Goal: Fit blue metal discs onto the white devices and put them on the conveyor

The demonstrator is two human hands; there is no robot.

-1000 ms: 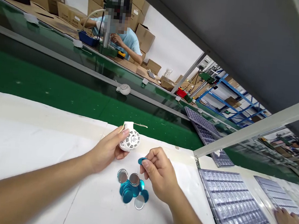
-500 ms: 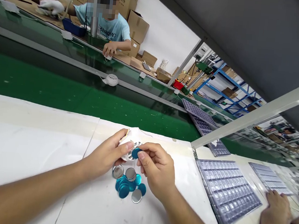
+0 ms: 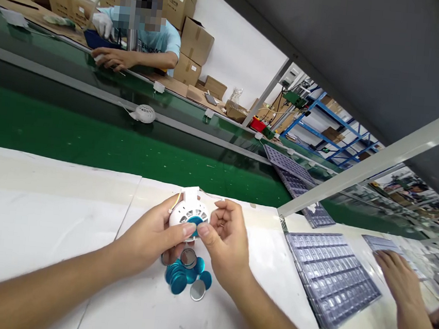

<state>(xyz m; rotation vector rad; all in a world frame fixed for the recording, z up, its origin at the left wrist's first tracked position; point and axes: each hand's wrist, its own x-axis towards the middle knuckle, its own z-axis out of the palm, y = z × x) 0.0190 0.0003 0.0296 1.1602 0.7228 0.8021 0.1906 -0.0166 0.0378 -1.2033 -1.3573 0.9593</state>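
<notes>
My left hand is closed around a round white plastic housing with vent slots and thin wires. A shiny blue disc lies at the middle of its face, with my left thumb against it. My right hand presses its thumb on the disc's right side, its other fingers curled beside the housing. Just below the hands, several blue discs lie in a loose pile on the white table. Silver discs lie with them, one partly behind my left fingers.
A green conveyor belt runs beyond the table, carrying another white housing. Clear plastic trays lie at right, near another person's hand. Across the belt sits a co-worker. A white metal post slants overhead.
The blue disc has gone from my right fingertips to flat on the housing's face, both thumbs now on it. The housing on the belt appears further left. The co-worker's hands have moved.
</notes>
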